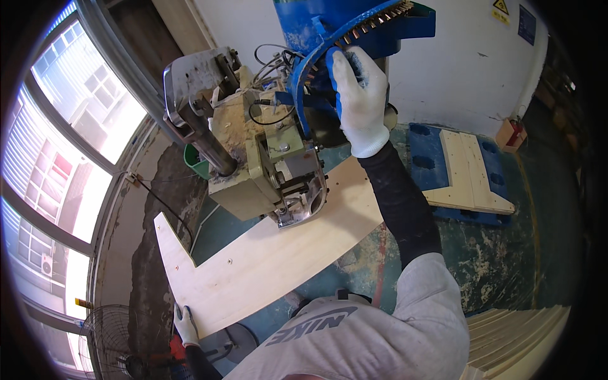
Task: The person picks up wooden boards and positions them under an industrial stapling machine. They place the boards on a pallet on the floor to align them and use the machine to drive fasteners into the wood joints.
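Pale L-shaped wooden board point(266, 259) under machine point(266, 158)

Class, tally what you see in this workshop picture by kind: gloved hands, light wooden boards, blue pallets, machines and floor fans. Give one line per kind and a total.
Gloved hands: 2 (left hand, right hand)
Light wooden boards: 2 (L-shaped board, pallet board)
Blue pallets: 1
Machines: 1
Floor fans: 1
Total: 7

Bright daylight glares through the windows point(60, 145); fisheye bends the edges.

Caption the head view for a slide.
Gloved right hand grips the blue feeder; left hand steadies a wooden panel under the machine.
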{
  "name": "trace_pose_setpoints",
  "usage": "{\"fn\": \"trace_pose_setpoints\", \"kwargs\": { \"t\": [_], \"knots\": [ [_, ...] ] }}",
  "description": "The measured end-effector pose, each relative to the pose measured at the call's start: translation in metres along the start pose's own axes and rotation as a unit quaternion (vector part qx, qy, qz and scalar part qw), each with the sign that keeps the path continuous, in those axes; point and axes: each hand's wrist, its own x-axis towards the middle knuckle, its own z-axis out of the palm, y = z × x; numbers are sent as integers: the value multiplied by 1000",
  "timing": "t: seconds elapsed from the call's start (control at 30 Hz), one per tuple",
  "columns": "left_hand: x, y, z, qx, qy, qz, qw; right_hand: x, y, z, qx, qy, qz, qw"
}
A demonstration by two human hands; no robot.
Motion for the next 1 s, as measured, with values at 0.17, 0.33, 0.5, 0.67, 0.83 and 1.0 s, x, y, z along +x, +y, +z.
{"fn": "trace_pose_setpoints", "kwargs": {
  "t": [0.17,0.33,0.5,0.67,0.83,1.0],
  "knots": [
    [4,-2,3,2,-1,38,999,0,1,-7,9,-115,54,992],
    [0,13,10,1,-9,40,999,5,-3,-18,34,-82,42,995],
    [-1,8,3,15,-1,43,999,11,-1,-19,33,-14,17,999],
    [20,-28,-14,17,-9,27,999,9,-15,-24,-14,-156,101,983],
    [3,5,2,1,-7,-24,1000,6,-15,-44,-55,-55,5,997],
    [21,-27,-13,8,13,18,1000,-22,6,-66,-29,126,-45,991]
  ]
}}
